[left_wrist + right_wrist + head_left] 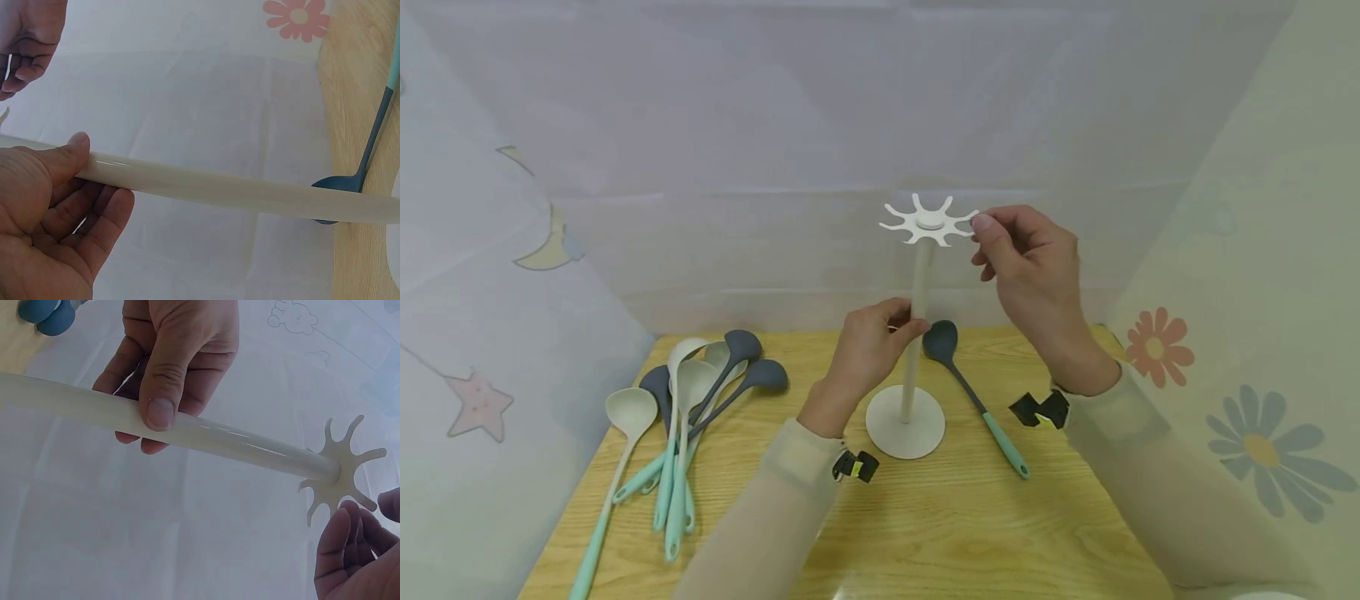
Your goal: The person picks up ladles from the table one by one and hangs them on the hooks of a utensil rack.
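A cream utensil stand rises from a round base on the table, with a star-shaped ring of hooks at its top. My left hand grips the pole about midway, thumb on one side and fingers curled behind, as the left wrist view shows. Up at the hooks, my right hand pinches the tip of one right-side hook between thumb and fingers. A dark ladle with a mint handle lies on the table just right of the base. All the hooks in sight are bare.
Left on the table lies a pile of white and dark ladles with mint handles, overlapping one another. One white ladle lies at the pile's outer side. Behind the wooden table hangs a pale sheet, with printed sheets on both sides.
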Demonstrator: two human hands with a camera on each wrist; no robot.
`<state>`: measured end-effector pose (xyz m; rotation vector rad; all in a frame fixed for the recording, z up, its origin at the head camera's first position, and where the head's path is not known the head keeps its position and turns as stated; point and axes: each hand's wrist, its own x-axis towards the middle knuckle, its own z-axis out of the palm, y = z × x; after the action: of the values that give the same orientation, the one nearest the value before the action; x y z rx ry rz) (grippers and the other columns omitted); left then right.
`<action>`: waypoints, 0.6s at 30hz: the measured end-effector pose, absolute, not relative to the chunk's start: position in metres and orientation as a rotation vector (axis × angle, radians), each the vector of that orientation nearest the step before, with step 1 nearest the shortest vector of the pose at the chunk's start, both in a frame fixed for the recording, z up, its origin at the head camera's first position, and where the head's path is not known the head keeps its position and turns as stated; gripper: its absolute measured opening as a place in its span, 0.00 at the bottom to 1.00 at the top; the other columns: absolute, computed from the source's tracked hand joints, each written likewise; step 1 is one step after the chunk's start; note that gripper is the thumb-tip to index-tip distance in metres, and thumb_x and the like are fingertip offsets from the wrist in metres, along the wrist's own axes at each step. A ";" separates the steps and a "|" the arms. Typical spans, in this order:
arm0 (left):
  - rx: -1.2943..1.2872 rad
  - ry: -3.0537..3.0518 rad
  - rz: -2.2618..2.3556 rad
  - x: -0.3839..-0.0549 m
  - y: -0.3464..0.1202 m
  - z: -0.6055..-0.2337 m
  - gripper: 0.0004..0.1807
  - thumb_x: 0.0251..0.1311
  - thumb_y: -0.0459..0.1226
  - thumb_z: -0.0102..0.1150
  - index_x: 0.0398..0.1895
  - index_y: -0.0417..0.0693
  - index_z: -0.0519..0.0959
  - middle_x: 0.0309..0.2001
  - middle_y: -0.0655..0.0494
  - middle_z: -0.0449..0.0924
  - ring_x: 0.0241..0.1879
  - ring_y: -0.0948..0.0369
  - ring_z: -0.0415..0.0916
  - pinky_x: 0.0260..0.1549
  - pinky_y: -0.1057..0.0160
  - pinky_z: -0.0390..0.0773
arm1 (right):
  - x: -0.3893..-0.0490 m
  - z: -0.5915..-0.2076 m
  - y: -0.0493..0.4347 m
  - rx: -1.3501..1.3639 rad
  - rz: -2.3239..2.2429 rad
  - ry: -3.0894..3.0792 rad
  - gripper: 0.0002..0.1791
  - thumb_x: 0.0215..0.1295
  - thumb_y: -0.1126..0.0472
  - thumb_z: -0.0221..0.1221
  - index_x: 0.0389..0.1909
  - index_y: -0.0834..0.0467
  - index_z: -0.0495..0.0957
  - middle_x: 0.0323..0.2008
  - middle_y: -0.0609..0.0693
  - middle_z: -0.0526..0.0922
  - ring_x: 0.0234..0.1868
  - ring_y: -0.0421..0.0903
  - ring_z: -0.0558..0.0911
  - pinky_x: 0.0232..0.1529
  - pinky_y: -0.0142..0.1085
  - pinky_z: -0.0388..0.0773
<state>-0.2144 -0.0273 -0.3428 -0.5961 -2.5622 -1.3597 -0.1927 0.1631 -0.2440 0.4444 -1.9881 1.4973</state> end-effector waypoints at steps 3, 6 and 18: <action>-0.569 -2.552 -1.373 -0.213 -0.027 -0.343 0.15 0.70 0.44 0.69 0.54 0.50 0.88 0.46 0.55 0.92 0.48 0.56 0.89 0.47 0.57 0.88 | -0.193 -0.244 0.161 0.471 1.502 -1.976 0.12 0.76 0.60 0.64 0.42 0.67 0.86 0.28 0.40 0.85 0.26 0.40 0.83 0.29 0.29 0.81; -0.547 -2.528 -1.398 -0.213 -0.028 -0.345 0.15 0.68 0.45 0.70 0.54 0.50 0.89 0.46 0.55 0.92 0.48 0.56 0.90 0.46 0.57 0.88 | -0.194 -0.245 0.159 0.475 1.499 -1.972 0.12 0.75 0.61 0.65 0.41 0.68 0.87 0.27 0.39 0.85 0.26 0.39 0.82 0.28 0.29 0.81; -0.539 -2.457 -1.424 -0.211 -0.031 -0.353 0.16 0.66 0.45 0.71 0.54 0.49 0.90 0.45 0.54 0.92 0.46 0.57 0.90 0.44 0.59 0.88 | -0.192 -0.301 0.181 0.325 1.454 -2.099 0.14 0.79 0.57 0.61 0.37 0.64 0.86 0.29 0.44 0.84 0.24 0.37 0.80 0.26 0.27 0.79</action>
<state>-0.2112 -0.0307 -0.3525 -0.5389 -2.4572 -1.4238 -0.1916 0.1815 -0.3007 0.3249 -2.0992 1.4545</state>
